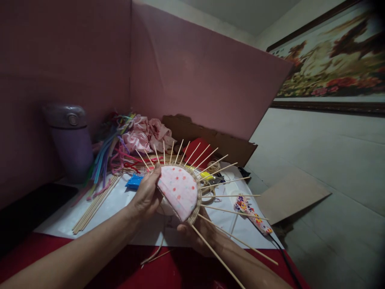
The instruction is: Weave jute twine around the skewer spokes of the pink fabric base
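A half-round craft piece (180, 188) covered in pink cloth with red dots is held up above the table. Braided twine (199, 196) runs along its curved rim, and thin wooden sticks (209, 165) fan outward from there. My left hand (147, 190) grips its left end, thumb on the cloth face. My right hand (200, 230) is closed at the lower right end, partly hidden behind the piece and its sticks. A loose strand of twine (156, 253) hangs below, over the table's front edge.
White paper (99, 220) covers the red table (132, 265). To the left are a purple bottle (72, 140), pipe cleaners (104, 160) and loose sticks (96, 204). Pink cloth (147, 134) lies behind. On the right is a flower-patterned object (252, 214) with a black cord; scissors (210, 196) lie behind the sticks.
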The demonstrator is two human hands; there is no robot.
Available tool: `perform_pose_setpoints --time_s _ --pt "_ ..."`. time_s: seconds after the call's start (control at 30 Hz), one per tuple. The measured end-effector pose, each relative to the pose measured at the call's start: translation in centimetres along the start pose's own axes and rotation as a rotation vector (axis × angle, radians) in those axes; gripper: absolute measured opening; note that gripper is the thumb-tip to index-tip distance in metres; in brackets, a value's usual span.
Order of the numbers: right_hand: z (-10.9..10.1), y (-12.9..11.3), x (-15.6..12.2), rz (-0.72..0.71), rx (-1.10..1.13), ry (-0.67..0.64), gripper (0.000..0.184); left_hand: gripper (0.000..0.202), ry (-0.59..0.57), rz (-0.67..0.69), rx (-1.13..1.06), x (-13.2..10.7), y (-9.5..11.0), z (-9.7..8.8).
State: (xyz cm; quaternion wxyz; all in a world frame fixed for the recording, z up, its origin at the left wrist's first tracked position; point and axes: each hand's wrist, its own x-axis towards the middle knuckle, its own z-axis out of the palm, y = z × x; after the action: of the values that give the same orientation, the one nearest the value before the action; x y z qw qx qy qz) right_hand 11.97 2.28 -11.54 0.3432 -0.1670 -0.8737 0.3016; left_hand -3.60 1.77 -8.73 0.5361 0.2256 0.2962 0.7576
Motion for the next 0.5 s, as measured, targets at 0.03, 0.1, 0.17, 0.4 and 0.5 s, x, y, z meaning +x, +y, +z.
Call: perform_pose_setpoints --time_s 0.03,0.1,0.17,0.4,0.5 --pt "-0.1 -0.2 0.0 -0.036 -0.061 -0.001 0.04 0.018 -0.026 -0.005 -0.012 0.0 0.1 0.0" --pt "-0.4 -0.5 0.0 -0.064 -0.114 0.001 0.04 0.015 -0.065 -0.015 -0.028 0.1 0.4 0.0" --pt "-0.6 -0.6 0.0 -0.079 -0.14 0.002 0.04 0.012 -0.084 -0.02 -0.044 0.0 0.5 0.0" --pt "-0.3 1.3 -1.1 -0.057 -0.108 0.234 0.035 0.016 -0.321 0.034 -0.08 -0.3 0.9 0.5" --pt "-0.1 2.2 -0.9 0.026 0.078 0.455 0.044 0.022 -0.356 0.048 -0.081 -0.5 0.9 0.8"
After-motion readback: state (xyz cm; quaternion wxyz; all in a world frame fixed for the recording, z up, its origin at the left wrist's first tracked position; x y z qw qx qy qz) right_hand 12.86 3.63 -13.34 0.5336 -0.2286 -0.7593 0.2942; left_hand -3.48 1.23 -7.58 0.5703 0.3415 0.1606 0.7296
